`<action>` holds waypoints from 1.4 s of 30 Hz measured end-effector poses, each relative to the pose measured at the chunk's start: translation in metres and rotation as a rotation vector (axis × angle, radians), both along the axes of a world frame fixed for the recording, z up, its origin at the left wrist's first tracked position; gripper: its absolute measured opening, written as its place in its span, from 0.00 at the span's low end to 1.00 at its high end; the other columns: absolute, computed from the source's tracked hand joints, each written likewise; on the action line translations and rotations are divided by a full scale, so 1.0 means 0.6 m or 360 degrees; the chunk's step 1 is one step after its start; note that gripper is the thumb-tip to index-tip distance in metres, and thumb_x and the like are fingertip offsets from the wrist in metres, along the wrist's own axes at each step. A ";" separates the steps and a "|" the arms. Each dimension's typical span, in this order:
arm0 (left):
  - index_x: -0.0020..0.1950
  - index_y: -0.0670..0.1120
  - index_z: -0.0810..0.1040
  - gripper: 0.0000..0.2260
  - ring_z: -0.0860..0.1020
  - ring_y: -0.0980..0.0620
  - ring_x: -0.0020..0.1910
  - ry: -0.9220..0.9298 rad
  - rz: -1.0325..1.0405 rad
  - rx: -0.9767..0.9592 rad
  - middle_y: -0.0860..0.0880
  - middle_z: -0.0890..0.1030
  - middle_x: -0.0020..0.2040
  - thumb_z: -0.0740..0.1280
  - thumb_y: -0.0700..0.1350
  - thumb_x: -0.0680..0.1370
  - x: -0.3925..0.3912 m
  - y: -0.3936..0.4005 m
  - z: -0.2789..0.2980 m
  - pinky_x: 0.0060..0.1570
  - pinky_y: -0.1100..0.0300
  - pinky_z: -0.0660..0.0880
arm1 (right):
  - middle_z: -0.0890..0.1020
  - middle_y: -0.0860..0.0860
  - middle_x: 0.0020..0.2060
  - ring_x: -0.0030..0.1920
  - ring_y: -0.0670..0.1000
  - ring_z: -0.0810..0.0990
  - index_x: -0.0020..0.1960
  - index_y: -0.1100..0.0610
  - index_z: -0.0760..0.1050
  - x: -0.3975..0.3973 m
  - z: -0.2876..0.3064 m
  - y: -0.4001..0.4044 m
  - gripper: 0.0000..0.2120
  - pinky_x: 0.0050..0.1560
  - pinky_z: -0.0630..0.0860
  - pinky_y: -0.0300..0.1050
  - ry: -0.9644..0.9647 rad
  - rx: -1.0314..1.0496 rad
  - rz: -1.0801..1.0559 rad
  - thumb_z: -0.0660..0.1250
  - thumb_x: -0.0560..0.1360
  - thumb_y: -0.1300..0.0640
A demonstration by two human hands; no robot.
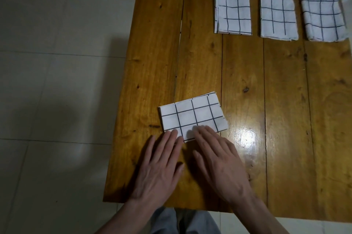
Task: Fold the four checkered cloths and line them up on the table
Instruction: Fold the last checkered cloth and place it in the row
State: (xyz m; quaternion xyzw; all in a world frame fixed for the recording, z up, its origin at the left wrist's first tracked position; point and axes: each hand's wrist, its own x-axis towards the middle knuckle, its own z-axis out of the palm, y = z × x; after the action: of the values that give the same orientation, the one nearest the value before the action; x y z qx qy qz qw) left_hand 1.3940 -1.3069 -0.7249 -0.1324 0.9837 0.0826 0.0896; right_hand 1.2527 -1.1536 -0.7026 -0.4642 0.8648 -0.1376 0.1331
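A folded white cloth with dark check lines [192, 114] lies slightly askew near the front left of the wooden table [247, 85]. My left hand [162, 165] lies flat with straight fingers, its fingertips touching the cloth's near edge. My right hand [219, 161] is flat too, fingertips resting on the cloth's near right part. Three more folded checkered cloths sit in a row along the far edge: the left one [233, 12], the middle one [278, 15] and the right one [324, 16].
The table stands on a pale tiled floor [47, 62]. Its left edge runs close to my left hand. A bright glare spot [245, 134] shines on the wood right of the near cloth. My trouser legs [182, 222] show below the front edge.
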 end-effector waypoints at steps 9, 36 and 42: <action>0.86 0.43 0.56 0.30 0.55 0.45 0.85 0.0010 0.0133 0.0092 0.44 0.54 0.86 0.43 0.57 0.88 0.006 0.037 -0.005 0.78 0.41 0.58 | 0.52 0.48 0.85 0.84 0.49 0.50 0.85 0.53 0.51 0.024 -0.019 0.012 0.30 0.80 0.54 0.58 0.0046 0.0209 0.0141 0.48 0.87 0.40; 0.86 0.43 0.52 0.31 0.54 0.47 0.85 -0.0027 0.0207 0.0184 0.45 0.53 0.87 0.43 0.60 0.88 0.008 0.029 -0.005 0.78 0.44 0.57 | 0.50 0.46 0.85 0.84 0.46 0.48 0.86 0.52 0.46 -0.007 -0.022 0.038 0.33 0.81 0.51 0.56 -0.0028 0.0288 0.0035 0.45 0.86 0.36; 0.86 0.42 0.52 0.32 0.54 0.47 0.85 -0.0059 0.0170 0.0103 0.45 0.53 0.87 0.44 0.61 0.87 0.032 0.008 -0.005 0.78 0.43 0.59 | 0.50 0.46 0.85 0.84 0.47 0.48 0.86 0.51 0.46 -0.037 -0.024 0.064 0.33 0.82 0.48 0.57 0.0005 0.0307 -0.0072 0.43 0.86 0.36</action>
State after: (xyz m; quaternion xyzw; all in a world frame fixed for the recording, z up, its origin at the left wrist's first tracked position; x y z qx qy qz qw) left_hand 1.4130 -1.3019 -0.7281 -0.1832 0.9702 0.1164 0.1075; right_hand 1.2306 -1.1153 -0.7171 -0.4299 0.8844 -0.0559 0.1726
